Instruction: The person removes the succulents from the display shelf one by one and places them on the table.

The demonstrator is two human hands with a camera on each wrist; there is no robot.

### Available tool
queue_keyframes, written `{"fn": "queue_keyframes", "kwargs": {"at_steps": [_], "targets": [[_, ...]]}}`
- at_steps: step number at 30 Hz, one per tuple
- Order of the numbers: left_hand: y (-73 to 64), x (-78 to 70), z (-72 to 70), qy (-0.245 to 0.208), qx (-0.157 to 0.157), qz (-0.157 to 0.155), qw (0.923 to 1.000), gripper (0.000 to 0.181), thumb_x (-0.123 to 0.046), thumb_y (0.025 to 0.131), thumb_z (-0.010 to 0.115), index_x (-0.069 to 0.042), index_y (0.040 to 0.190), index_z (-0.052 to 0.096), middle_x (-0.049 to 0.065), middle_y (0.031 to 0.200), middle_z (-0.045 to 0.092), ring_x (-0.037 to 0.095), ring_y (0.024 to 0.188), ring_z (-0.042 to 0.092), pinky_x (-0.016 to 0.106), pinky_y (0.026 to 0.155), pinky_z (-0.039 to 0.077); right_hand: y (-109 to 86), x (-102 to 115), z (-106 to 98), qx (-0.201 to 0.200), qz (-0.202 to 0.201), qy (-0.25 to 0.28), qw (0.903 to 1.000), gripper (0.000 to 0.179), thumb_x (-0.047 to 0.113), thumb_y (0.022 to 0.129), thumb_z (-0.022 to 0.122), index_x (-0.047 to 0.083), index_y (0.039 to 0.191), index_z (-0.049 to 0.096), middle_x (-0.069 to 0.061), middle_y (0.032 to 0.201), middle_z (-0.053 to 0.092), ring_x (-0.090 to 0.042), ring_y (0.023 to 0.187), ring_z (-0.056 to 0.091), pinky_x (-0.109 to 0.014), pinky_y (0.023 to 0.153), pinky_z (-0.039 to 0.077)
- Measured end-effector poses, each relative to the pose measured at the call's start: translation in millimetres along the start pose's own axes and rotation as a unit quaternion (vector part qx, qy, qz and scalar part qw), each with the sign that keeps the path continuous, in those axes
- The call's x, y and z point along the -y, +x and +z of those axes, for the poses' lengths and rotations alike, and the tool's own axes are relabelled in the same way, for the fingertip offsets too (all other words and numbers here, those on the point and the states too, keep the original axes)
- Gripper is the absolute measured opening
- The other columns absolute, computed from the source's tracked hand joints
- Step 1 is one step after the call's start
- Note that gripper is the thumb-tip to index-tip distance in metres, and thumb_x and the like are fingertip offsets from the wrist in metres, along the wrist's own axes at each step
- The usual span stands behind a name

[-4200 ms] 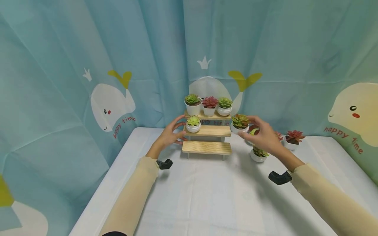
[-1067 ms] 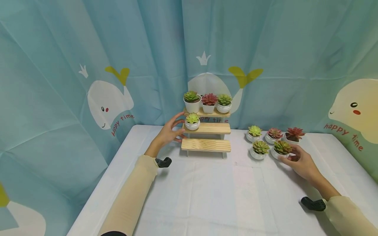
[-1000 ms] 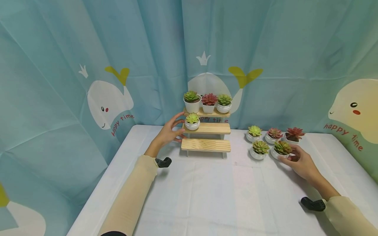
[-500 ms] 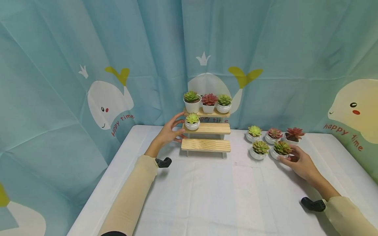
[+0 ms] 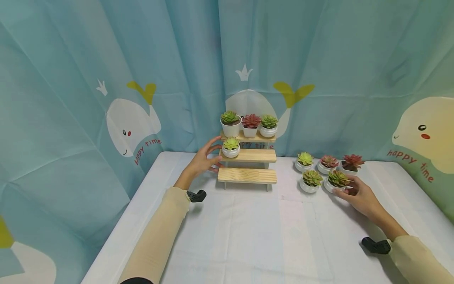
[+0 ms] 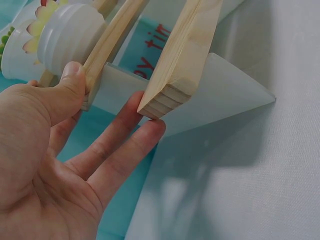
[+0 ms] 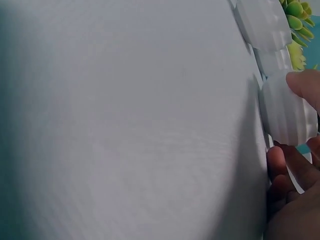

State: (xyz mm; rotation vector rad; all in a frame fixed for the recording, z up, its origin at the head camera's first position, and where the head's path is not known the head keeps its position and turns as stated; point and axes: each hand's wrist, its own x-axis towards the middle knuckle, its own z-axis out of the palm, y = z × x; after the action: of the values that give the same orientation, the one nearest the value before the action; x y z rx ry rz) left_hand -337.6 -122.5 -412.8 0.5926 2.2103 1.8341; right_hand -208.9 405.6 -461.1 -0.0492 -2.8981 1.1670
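Observation:
In the head view my left hand [image 5: 202, 161] is at the left end of a three-tier wooden stand [image 5: 247, 176]. In the left wrist view its thumb lies on the middle plank's end, with a finger behind that plank. Two fingertips [image 6: 150, 131] touch the lowest plank's end. My right hand [image 5: 361, 197] holds a green-and-reddish potted succulent [image 5: 337, 179] by its white pot on the table, thumb in front and fingers behind. Beside that pot stands another green succulent [image 5: 311, 179]. A light green succulent [image 5: 231, 146] sits at the left of the middle tier.
The top tier bears a green succulent [image 5: 231, 124], a red one [image 5: 250, 125] and another green one [image 5: 268, 125]. Behind the right hand's pot stand a light green succulent [image 5: 304, 161], a pinkish one [image 5: 327, 164] and a dark red one [image 5: 352, 163]. A curtain [image 5: 191, 79] hangs behind the table.
Since the earliest frame, my right hand has carried the green-and-reddish succulent from beside the stand rightward to the table group. Over the last second both hands stay almost still.

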Motion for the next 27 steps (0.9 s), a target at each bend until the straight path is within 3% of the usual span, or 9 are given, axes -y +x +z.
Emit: {"fn": "queue_keyframes", "kwargs": {"at_steps": [8,12,15,16,18,24,27], "targets": [[-0.9,-0.3,-0.5,-0.003,0.004,0.0,1.0,0.076,-0.011,0.102,0.066,-0.033,0.164,0.026,0.014,0.161,0.037,0.041,0.09,0.073,0.054,0.075,0.062,-0.2,3,-10,0.022,-0.032,0.003,0.9993,0.084,0.037,0.099,0.071,-0.005,0.155,0.025,-0.037,0.142,0.043,-0.045,0.111,0.061,-0.022,0.071,0.052],[-0.8,0.2,-0.3,-0.005,0.005,0.0,1.0,0.076,-0.011,0.102,0.066,-0.033,0.164,0.026,0.013,0.161,0.038,0.038,0.088,0.074,0.054,0.075,0.062,-2.0,6,-16,0.035,-0.033,-0.002,0.9988,0.085,0.037,0.1,0.07,-0.007,0.155,0.023,-0.038,0.145,0.039,-0.052,0.115,0.058,-0.041,0.081,0.057],[-0.1,0.7,-0.4,-0.004,0.004,0.0,1.0,0.076,-0.01,0.102,0.066,-0.034,0.163,0.027,0.013,0.16,0.039,0.038,0.087,0.074,0.051,0.073,0.063,-2.6,8,-20,0.047,-0.034,-0.009,0.9983,0.086,0.037,0.1,0.07,-0.008,0.155,0.021,-0.039,0.147,0.035,-0.055,0.117,0.056,-0.057,0.087,0.055],[-0.1,0.8,-0.3,-0.002,0.004,0.001,1.0,0.076,-0.01,0.102,0.066,-0.033,0.163,0.027,0.013,0.16,0.039,0.038,0.088,0.074,0.05,0.072,0.063,-2.8,9,-22,0.049,-0.036,-0.012,0.9981,0.087,0.036,0.1,0.07,-0.009,0.154,0.02,-0.039,0.147,0.034,-0.056,0.117,0.056,-0.057,0.087,0.055],[-0.4,0.9,-0.1,-0.002,0.004,0.002,1.0,0.076,-0.01,0.102,0.066,-0.033,0.163,0.027,0.013,0.16,0.039,0.039,0.088,0.074,0.049,0.071,0.063,-3.4,10,-25,0.051,-0.044,-0.018,0.9976,0.087,0.034,0.099,0.072,-0.009,0.154,0.02,-0.04,0.146,0.035,-0.056,0.115,0.057,-0.055,0.084,0.056],[-1.0,2.1,-0.6,-0.004,0.005,0.001,1.0,0.077,-0.01,0.102,0.066,-0.034,0.163,0.027,0.013,0.16,0.039,0.035,0.087,0.074,0.052,0.072,0.063,-5.1,15,-37,0.038,-0.089,-0.029,0.9949,0.083,0.025,0.097,0.076,-0.008,0.151,0.023,-0.041,0.14,0.043,-0.049,0.106,0.063,-0.031,0.07,0.057],[-1.2,1.8,-0.6,-0.008,0.004,0.001,1.0,0.077,-0.009,0.102,0.066,-0.034,0.163,0.027,0.013,0.161,0.038,0.034,0.087,0.074,0.054,0.074,0.062,-5.1,19,-44,0.035,-0.11,-0.037,0.9927,0.081,0.021,0.096,0.077,-0.007,0.15,0.024,-0.04,0.139,0.045,-0.043,0.101,0.066,-0.028,0.067,0.057]]}}
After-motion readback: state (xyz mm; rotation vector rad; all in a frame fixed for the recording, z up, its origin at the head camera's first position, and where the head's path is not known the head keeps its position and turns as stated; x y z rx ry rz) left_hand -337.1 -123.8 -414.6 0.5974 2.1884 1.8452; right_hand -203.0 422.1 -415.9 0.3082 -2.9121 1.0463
